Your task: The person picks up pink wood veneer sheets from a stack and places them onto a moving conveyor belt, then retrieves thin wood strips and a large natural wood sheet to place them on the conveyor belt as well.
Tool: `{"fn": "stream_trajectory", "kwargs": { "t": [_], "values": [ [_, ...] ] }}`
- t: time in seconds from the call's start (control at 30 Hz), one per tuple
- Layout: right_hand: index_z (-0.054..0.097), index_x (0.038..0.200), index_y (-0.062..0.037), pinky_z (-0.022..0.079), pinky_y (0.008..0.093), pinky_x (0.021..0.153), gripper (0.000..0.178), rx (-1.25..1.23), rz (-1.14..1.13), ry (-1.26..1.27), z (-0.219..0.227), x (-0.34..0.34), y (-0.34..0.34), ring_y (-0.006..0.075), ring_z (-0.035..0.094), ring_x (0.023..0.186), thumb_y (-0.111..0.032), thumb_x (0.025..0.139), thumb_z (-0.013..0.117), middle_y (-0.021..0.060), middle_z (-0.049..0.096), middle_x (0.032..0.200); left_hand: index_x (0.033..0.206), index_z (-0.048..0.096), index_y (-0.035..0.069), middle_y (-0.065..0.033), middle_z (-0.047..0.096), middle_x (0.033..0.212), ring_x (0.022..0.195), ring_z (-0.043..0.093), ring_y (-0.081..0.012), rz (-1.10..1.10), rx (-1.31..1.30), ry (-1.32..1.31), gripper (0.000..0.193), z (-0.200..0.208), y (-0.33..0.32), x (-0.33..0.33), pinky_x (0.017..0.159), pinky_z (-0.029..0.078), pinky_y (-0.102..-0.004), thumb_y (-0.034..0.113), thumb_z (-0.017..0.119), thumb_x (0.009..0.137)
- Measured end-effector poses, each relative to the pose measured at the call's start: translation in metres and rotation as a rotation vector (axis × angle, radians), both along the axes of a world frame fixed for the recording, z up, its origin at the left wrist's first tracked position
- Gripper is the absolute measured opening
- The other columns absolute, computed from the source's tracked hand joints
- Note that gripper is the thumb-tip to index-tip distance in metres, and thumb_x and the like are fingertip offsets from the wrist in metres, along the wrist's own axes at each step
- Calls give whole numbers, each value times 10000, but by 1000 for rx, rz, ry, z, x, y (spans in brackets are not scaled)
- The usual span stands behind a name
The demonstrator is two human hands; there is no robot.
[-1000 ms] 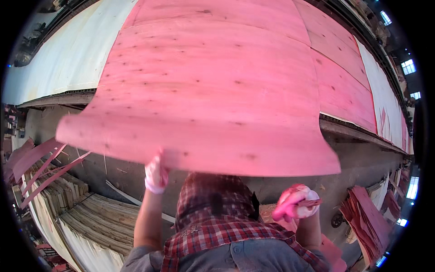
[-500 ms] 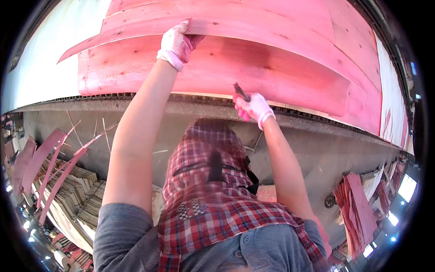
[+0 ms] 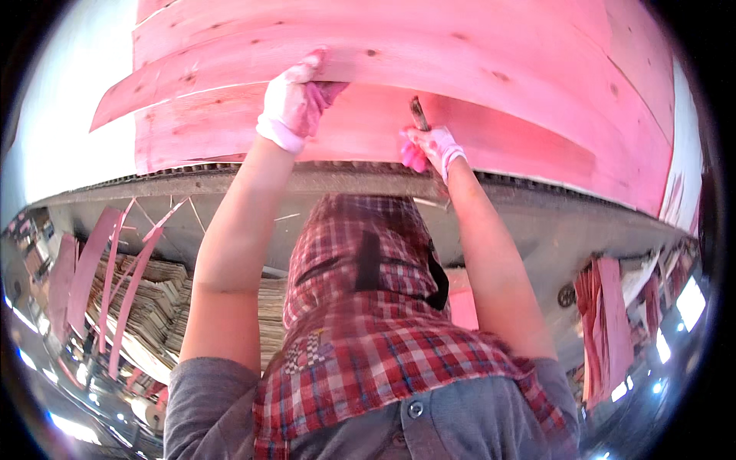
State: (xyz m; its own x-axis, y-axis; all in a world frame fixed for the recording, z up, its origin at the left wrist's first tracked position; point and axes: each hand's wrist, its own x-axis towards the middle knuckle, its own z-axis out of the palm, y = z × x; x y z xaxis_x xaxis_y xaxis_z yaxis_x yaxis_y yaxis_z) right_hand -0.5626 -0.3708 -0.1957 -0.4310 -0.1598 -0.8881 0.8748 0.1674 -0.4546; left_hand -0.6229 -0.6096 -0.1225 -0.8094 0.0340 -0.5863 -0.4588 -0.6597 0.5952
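Observation:
My left hand (image 3: 294, 103), in a pink-stained white glove, is closed on the near edge of a long pink wood veneer strip (image 3: 429, 65), thumb on top and fingers underneath. The strip's left end juts past the pink sheets onto a white surface. Below its raised near edge lies another pink veneer sheet (image 3: 368, 123), shaded towards the right. My right hand (image 3: 435, 149), gloved the same way, grips a short dark knife-like tool (image 3: 418, 113) over the near edge of that sheet. The tool points away from me; its handle is hidden in my fist.
A dark metal ledge (image 3: 192, 184) with a chain-like strip runs along the near side. Stacked veneer sheets (image 3: 153, 299) and hanging pink offcuts (image 3: 96, 261) are at the lower left. More pink pieces (image 3: 609, 322) stand at the lower right, near a small wheel (image 3: 566, 296).
My right hand has moved up and away from me, and the tool stands more upright. The gap under the veneer strip looks narrower. My left hand keeps its hold.

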Motion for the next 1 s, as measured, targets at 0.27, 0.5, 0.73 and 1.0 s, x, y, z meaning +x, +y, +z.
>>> {"fn": "stream_trajectory", "kwargs": {
  "t": [0.27,0.5,0.73,1.0],
  "values": [
    [558,1048,-15,460,269,587,271,699,-617,497,92,31,146,130,622,702,-232,892,515,45,595,819,1181,466,-13,-115,514,1176,1024,537,-261,74,-27,-23,390,-14,-12,33,860,479,-384,194,538,859],
    [359,1317,-81,442,374,769,588,993,84,164,8,61,245,281,617,841,-389,842,517,209,575,1086,1200,443,-22,-115,491,1221,1068,514,-261,20,55,109,436,-25,-19,42,881,470,-405,224,559,859],
    [438,1226,-87,456,317,619,553,-360,-1130,916,89,136,208,150,509,615,-378,782,595,169,546,1139,1183,498,65,-39,518,1211,1095,503,-218,-42,-4,44,425,-13,-31,146,892,466,-396,275,605,829],
    [587,879,-160,440,322,525,130,-301,-1266,534,35,223,196,171,479,517,-221,765,579,-12,425,504,1179,468,43,-55,531,1149,1056,526,-235,-61,-2,20,481,-43,-26,263,876,478,-409,258,649,789]
  ]
}}
